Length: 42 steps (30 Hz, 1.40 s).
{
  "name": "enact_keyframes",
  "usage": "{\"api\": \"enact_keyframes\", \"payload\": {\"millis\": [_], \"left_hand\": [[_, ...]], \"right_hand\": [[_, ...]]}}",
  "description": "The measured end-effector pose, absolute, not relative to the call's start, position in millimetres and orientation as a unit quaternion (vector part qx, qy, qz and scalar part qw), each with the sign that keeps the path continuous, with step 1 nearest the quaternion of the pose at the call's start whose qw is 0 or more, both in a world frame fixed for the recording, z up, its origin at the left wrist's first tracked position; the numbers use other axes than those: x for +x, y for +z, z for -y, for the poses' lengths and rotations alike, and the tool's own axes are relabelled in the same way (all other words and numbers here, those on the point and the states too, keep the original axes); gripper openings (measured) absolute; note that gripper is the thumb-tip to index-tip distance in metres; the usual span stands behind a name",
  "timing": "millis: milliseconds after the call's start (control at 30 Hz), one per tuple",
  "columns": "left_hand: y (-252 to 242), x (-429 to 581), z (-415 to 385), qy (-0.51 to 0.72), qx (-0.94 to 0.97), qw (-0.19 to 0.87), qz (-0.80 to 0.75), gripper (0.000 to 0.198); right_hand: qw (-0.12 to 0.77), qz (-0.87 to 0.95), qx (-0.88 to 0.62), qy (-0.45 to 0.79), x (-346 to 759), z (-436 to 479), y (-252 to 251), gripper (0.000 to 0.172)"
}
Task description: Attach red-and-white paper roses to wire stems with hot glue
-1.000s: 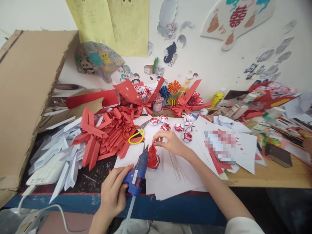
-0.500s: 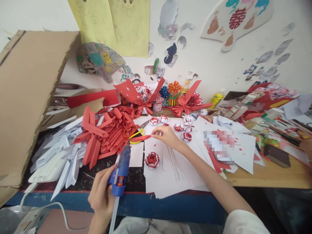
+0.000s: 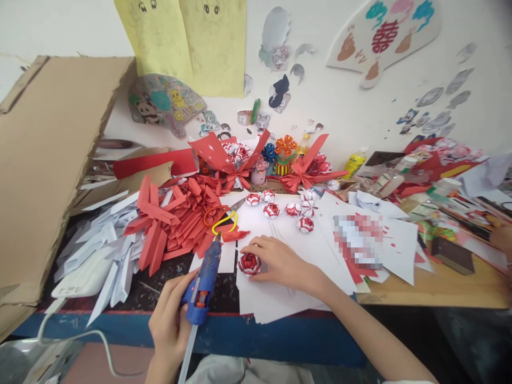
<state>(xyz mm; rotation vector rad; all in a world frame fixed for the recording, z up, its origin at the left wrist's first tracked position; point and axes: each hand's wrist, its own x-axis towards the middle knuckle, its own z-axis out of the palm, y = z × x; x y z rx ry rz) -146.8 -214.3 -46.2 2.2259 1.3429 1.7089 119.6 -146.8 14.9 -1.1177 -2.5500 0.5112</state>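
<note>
My left hand (image 3: 170,312) is closed round the handle of a blue glue gun (image 3: 205,280), a translucent glue stick (image 3: 188,352) poking out of its rear. The nozzle points up and away, close to a folded red paper piece (image 3: 236,235) and yellow-and-orange-handled scissors (image 3: 224,222). My right hand (image 3: 280,264) has its thumb and fingers curved about a red-and-white paper flower (image 3: 249,263) on the white sheets (image 3: 264,306). Beneath that hand, thin wires (image 3: 280,234) lie partly hidden.
Piles of folded red strips (image 3: 184,213) and white strips (image 3: 116,256) cover the left, beside a white power bank (image 3: 82,278) with a cable. Several finished flowers (image 3: 293,209) sit behind my right hand. Cardboard (image 3: 60,160) stands at left. Another person's hand (image 3: 502,237) shows at far right.
My right hand has let go of the red paper piece, leaving it by the scissors, and has come nearer to the paper flower. The glue gun has shifted slightly right and up.
</note>
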Motion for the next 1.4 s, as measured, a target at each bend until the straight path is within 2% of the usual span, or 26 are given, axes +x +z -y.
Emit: {"api": "enact_keyframes", "payload": {"millis": [67,233,333,433,633,767,933,1100,1200,1400], "left_hand": [[-45,-148,215,0.549,0.717,0.021,-0.429,0.036],[-45,-156,212,0.547,0.716,-0.009,-0.434,0.035],[-45,-156,212,0.551,0.715,-0.014,-0.43,0.034],[-45,-152,213,0.563,0.707,0.001,-0.428,0.034],[-48,-155,211,0.552,0.712,-0.011,-0.435,0.034],[-50,-158,209,0.544,0.723,0.005,-0.426,0.034],[-49,-155,207,0.505,0.763,0.082,-0.396,0.036],[-40,-148,203,0.495,0.74,0.18,-0.419,0.031],[-41,-148,201,0.487,0.719,0.237,-0.436,0.038],[-66,-163,204,0.46,0.696,0.293,-0.466,0.041]], "right_hand": [[0.209,0.873,-0.388,0.211,121,146,17,0.053],[0.403,0.743,-0.419,0.331,130,149,18,0.06],[0.448,0.663,-0.424,0.424,131,150,8,0.056],[0.459,0.627,-0.425,0.465,130,151,-1,0.051],[0.487,0.634,-0.435,0.415,127,153,-4,0.051],[0.467,0.622,-0.422,0.466,118,155,-11,0.05],[0.457,0.659,-0.422,0.423,113,153,-26,0.052],[0.392,0.708,-0.477,0.343,123,158,-28,0.062],[0.364,0.716,-0.488,0.341,124,163,-25,0.067],[0.392,0.68,-0.521,0.336,112,167,-29,0.06]]}}
